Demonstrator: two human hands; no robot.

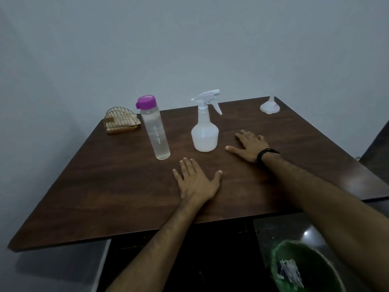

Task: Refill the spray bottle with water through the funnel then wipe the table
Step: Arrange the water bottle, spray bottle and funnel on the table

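A white spray bottle (204, 131) with its trigger head screwed on stands upright near the middle of the dark wooden table (117, 186). To its left stands a clear water bottle (155, 131) with a purple cap. A small white funnel (269, 106) sits mouth-down at the far right corner. My left hand (195, 180) lies flat on the table, fingers spread, in front of the two bottles. My right hand (248, 145), a black band on its wrist, lies flat just right of the spray bottle. Neither hand holds anything.
A gold wire napkin holder (121, 121) with napkins stands at the far left corner. A green bin (299, 268) with paper scraps sits on the floor below the table's near right edge. A plain wall runs behind the table.
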